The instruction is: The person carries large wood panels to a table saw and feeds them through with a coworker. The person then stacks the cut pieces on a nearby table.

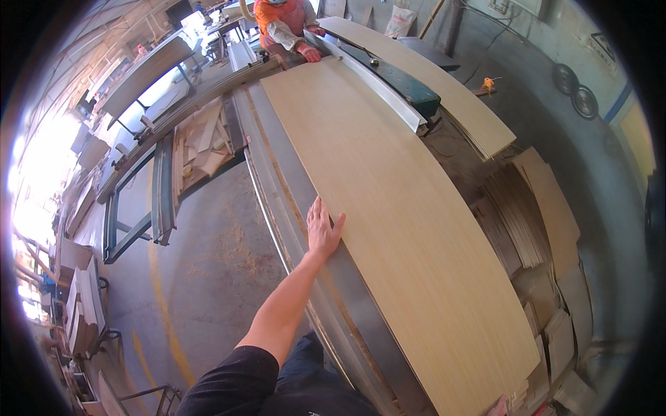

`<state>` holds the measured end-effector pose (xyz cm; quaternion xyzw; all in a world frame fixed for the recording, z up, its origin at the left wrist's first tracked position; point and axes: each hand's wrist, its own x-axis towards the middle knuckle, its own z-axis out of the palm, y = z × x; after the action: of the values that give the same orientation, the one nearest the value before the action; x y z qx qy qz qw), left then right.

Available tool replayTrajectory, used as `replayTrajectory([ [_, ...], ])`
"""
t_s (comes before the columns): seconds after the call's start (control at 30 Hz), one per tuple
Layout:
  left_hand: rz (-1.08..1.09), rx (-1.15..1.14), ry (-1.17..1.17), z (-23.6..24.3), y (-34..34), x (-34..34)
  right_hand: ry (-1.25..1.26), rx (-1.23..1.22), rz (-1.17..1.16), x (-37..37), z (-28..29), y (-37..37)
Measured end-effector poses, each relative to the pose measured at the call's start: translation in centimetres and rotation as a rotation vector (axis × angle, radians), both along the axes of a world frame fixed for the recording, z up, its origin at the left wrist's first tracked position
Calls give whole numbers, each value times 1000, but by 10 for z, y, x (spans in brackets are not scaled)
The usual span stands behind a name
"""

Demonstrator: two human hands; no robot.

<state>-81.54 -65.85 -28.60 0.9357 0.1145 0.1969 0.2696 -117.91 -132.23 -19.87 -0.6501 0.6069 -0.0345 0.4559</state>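
Note:
A long, pale wood-grain board (388,187) lies lengthwise on the metal table of a panel saw (340,270). My left hand (325,229) rests flat at the board's left edge, about midway along, its fingers stretched forward and its thumb apart. Only a small part of my right hand (498,407) shows, at the board's near end by the lower rim of the picture; its fingers are mostly hidden. At the far end stands a co-worker (281,24) in orange and grey, with a red-gloved hand (309,53) by the board's far edge.
A white metal fence (378,90) and a green machine housing (406,90) stand along the board's far right. Beyond them lies another pale panel (451,90). Stacked boards (517,218) fill the right side. Wood offcuts (205,139) sit in the frame at left.

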Motion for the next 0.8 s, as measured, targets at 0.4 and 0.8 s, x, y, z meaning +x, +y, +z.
replayTrajectory([
  [0.4,28,82,73,-4,36,29,7,12,17,15,-16,21],
  [0.8,21,102,93,-18,61,47,23,16,14,26,-33,50],
])
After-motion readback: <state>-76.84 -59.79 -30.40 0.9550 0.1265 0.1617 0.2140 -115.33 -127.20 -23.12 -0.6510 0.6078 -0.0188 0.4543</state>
